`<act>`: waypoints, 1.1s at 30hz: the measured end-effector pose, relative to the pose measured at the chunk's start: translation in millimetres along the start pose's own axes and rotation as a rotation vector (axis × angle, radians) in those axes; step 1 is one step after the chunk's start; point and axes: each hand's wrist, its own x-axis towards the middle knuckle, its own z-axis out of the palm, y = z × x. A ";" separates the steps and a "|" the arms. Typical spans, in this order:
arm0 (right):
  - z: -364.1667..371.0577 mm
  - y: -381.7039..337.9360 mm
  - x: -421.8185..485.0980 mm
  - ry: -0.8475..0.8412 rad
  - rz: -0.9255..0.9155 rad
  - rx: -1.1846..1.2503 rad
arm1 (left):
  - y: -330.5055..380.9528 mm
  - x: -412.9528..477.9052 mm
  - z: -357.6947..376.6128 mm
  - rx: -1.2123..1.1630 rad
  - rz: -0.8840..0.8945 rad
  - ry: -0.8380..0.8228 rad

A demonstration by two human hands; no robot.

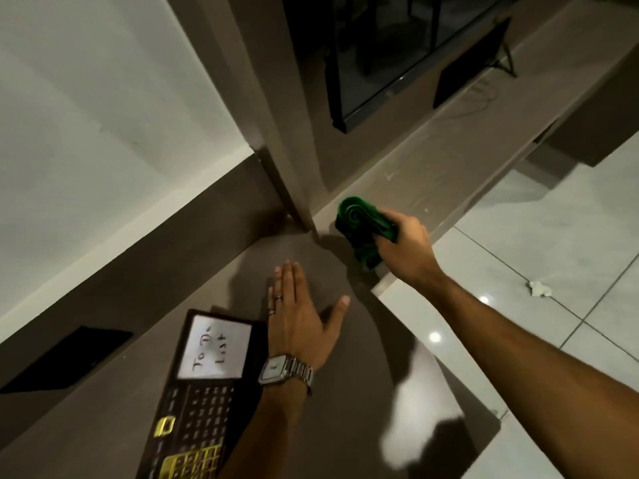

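Note:
A bunched green cloth (359, 224) sits on the brown counter (432, 174), close to the inner corner by the wall panel. My right hand (406, 248) grips the cloth from the right, its fingers curled round it. Flat on the darker brown surface (345, 392) nearer to me lies my left hand (299, 314), fingers straight and together, thumb spread. It wears rings and a metal wristwatch. It rests just right of a dark board (204, 382) with a white "To Do List" label.
A black television (387, 57) stands at the back of the counter, with a dark box (456, 81) and a cable beside it. A black flat item (65, 359) lies at the left. White tiled floor (553, 254) lies to the right, with a crumpled scrap (537, 288) on it.

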 end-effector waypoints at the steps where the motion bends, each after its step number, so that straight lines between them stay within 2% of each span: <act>1: 0.6 7.7 9.9 0.031 -0.074 -0.204 | 1.8 10.3 9.6 0.000 -0.026 -0.010; 3: 7.5 21.3 22.0 0.065 -0.213 -0.590 | 2.3 23.6 24.9 -0.002 -0.057 -0.026; 4: 13.5 26.7 22.1 0.013 -0.247 -0.755 | 1.2 24.2 30.1 0.017 -0.068 -0.038; 6: 37.4 44.0 25.9 -0.263 -0.223 -0.998 | -6.2 26.3 44.6 0.076 -0.097 -0.051; 7: 52.7 53.5 23.7 -0.401 -0.199 -1.043 | -11.6 22.9 51.3 0.101 -0.123 -0.062; 8: 53.5 57.8 19.9 -0.448 -0.193 -1.062 | -9.6 20.1 53.1 0.119 -0.118 -0.043; 13: 31.0 46.9 25.8 -0.490 -0.252 -0.913 | 4.2 16.8 48.3 0.136 -0.099 0.081; 17: 30.0 38.5 26.4 -0.587 -0.263 -0.884 | 1.0 22.9 50.8 0.149 -0.082 0.079; 19: 28.1 32.9 29.0 -0.469 -0.239 -0.835 | 4.4 31.3 50.1 0.124 -0.078 0.015; 22: 30.7 16.7 16.0 -0.145 -0.257 -0.624 | 10.5 36.0 36.3 0.011 -0.081 -0.104; 24: 45.4 -11.0 -8.5 -0.085 -0.315 -0.426 | 8.6 22.3 9.1 -0.087 -0.063 -0.079; 26: 64.1 -41.0 -32.1 -0.125 -0.354 -0.260 | 1.1 3.6 -22.0 -0.169 -0.062 -0.007; 29: 94.9 -73.7 -54.3 -0.291 -0.361 -0.149 | -20.2 -26.2 -67.6 -0.218 -0.059 0.129; 31: 117.3 -91.9 -67.2 -0.404 -0.322 -0.098 | -38.9 -53.5 -94.9 -0.212 -0.062 0.196; 33: 136.7 -107.8 -79.7 -0.490 -0.259 -0.059 | -57.0 -87.0 -117.3 -0.216 -0.156 0.217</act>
